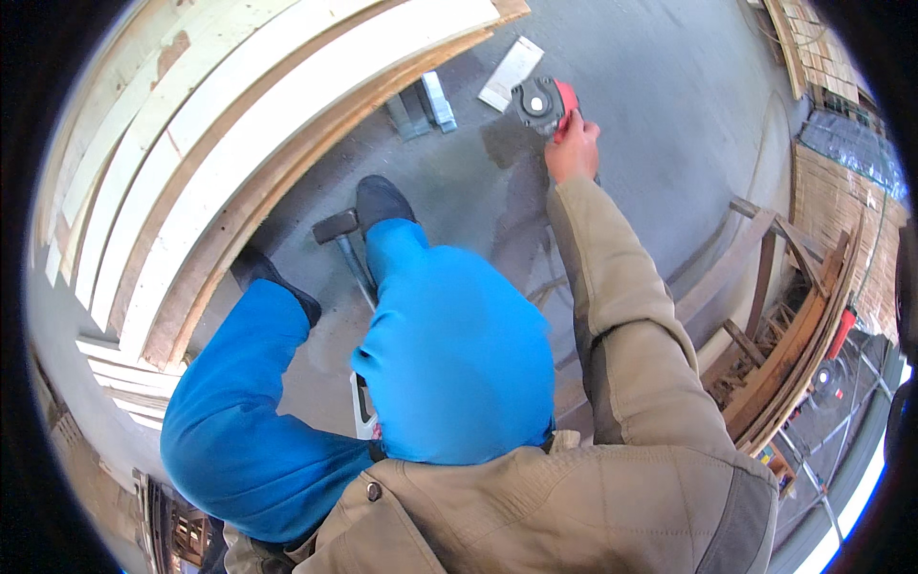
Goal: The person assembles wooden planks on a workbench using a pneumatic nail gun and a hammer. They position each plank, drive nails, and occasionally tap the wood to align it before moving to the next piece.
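My right hand [573,147] is stretched far out over the concrete floor, its fingers wrapped round the handle of a red and grey nail gun [541,103]. Just beyond the nail gun lies a short pale board [512,74]. To the left of that are grey metal strips [438,101], which look like nail strips, beside the stack of boards. A sledgehammer [337,227] rests near my shoe, its handle running under my blue trouser leg. Partly hidden by my legs is a white and black object [362,406] of unclear kind. My left hand does not show.
Long white-faced boards [253,115] are stacked at the left, close to my feet. At the right stands a wooden frame [765,258] with scrap wood and planks. Bundled wood [846,201] lies further right, near a red tool [841,333] and metal scaffolding bars [813,469].
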